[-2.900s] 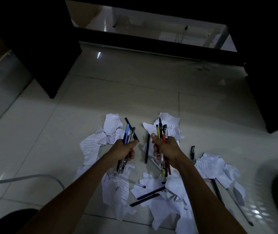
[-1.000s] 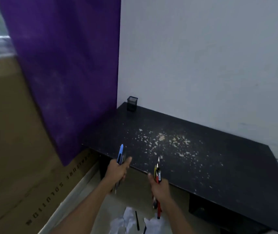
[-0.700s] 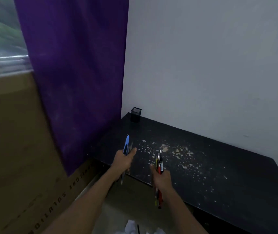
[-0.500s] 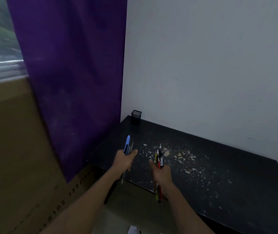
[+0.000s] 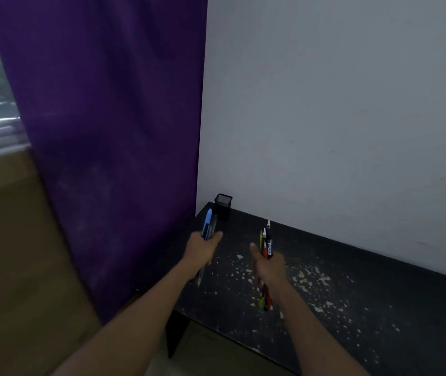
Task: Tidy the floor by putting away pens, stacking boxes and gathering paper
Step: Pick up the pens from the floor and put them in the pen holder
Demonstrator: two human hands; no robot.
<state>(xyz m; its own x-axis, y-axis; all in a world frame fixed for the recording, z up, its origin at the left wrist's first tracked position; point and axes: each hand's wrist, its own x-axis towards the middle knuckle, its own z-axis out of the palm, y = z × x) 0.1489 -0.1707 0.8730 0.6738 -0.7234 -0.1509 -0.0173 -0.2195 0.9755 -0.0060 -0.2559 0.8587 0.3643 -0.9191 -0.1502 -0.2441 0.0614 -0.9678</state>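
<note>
The picture was a little blurry, so small things were hard to see. Both arms were cut off at the bottom edge. The black desk (image 5: 352, 308) ran out of the picture at 3 o'clock. A brown surface (image 5: 13, 267) at 9 o'clock was too smeared to tell what it was. The pens in each hand were packed too close to count.

The left hand (image 5: 201, 246) had its fingers curled tight round a small bunch of pens. A blue pen (image 5: 207, 222) stuck up from it toward 12 o'clock, and a clear tip poked out below at 6 o'clock. The right hand (image 5: 269, 267), at 3 o'clock from the left, gripped its own pens (image 5: 266, 242) the same way. Yellow, red and black ones showed, with tips up at 12 o'clock and ends down at 6 o'clock.

Both hands were over the near left part of the desk, above pale specks (image 5: 305, 275). A black mesh cup (image 5: 223, 203) stood in the far left corner of the desk, at 12 o'clock from the left hand, by the purple curtain (image 5: 108, 131) and grey wall (image 5: 324, 104).
</note>
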